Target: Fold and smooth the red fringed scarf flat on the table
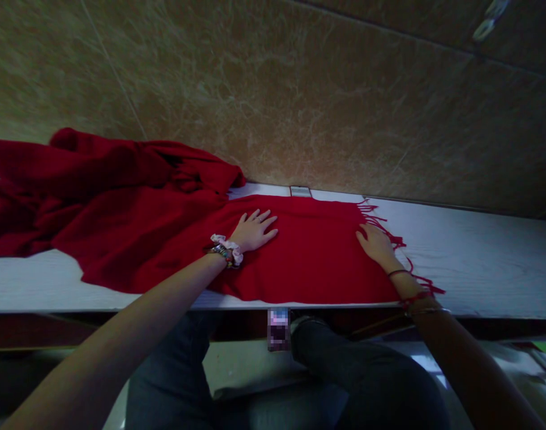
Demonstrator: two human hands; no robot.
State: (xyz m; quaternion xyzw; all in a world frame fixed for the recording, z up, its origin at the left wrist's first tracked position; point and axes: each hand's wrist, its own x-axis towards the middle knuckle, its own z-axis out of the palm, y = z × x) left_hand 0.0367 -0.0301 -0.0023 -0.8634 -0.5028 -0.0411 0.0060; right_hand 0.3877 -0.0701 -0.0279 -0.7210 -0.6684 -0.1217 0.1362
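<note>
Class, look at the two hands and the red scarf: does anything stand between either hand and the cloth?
Nothing visible does: the left hand lies directly on the scarf, fingers spread, and the right hand touches it near the fringe.

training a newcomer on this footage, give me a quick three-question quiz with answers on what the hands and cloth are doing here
1. Multiple choice: where does the right hand rest?
a) on the wall
b) on the red cloth, near its fringe
c) on the jeans

2. True or false: the left hand is closed in a fist.

3. Fill in: the cloth lies bunched up toward the ____ side of the picture.

Key: 1. b; 2. false, it lies on the cloth with fingers spread; 3. left
</note>
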